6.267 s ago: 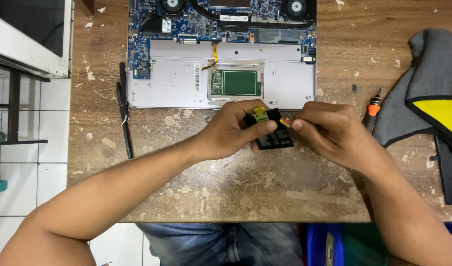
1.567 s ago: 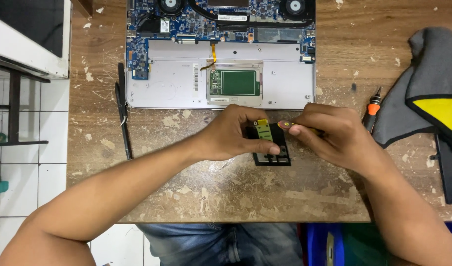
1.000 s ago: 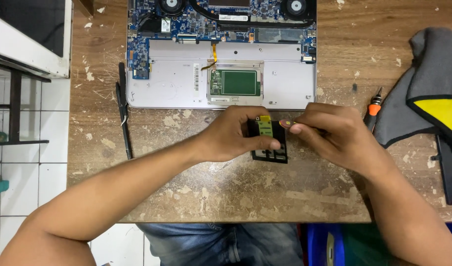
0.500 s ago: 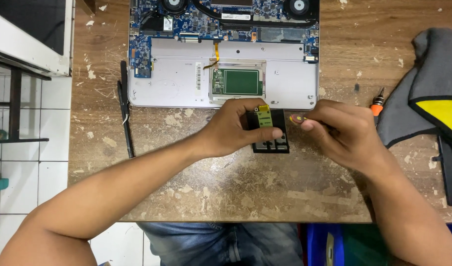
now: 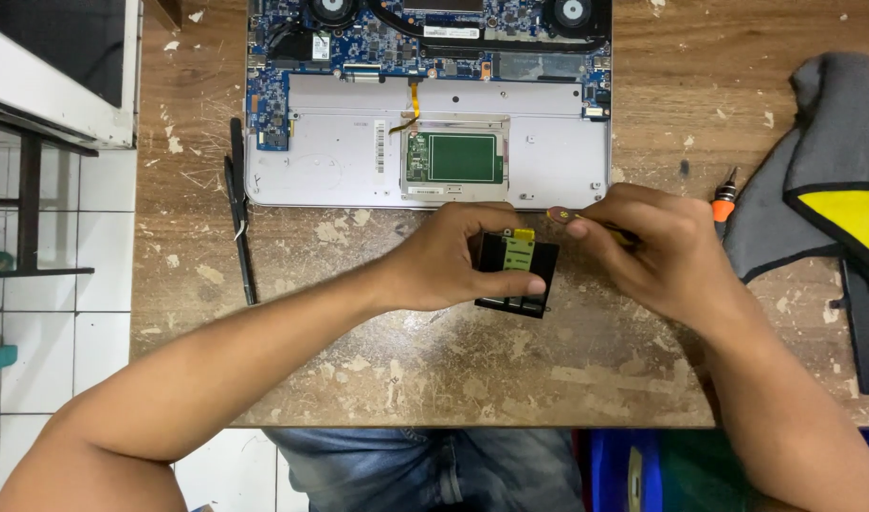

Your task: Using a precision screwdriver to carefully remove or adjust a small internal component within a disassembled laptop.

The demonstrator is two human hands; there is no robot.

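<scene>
My left hand point(image 5: 463, 261) grips a small black rectangular part point(image 5: 522, 275) that lies on the worn wooden table point(image 5: 434, 370); a little green and yellow circuit strip point(image 5: 520, 248) sits on its top. My right hand point(image 5: 648, 251) is just to the right of the part, pinching a thin tool whose yellow tip point(image 5: 569, 217) points left above the part's upper right corner. An opened laptop point(image 5: 425, 104) with bare circuit boards, fans and a green touchpad board lies right behind both hands.
A screwdriver with an orange collar point(image 5: 724, 199) lies beside a grey and yellow cloth point(image 5: 832, 180) at the right. Two slim black tools point(image 5: 237, 218) lie left of the laptop. A white-framed monitor point(image 5: 55, 66) stands at the far left over a tiled floor.
The black part has turned and settled slightly lower right under my left hand. My right hand has drawn its tool back from the part, up and to the right.
</scene>
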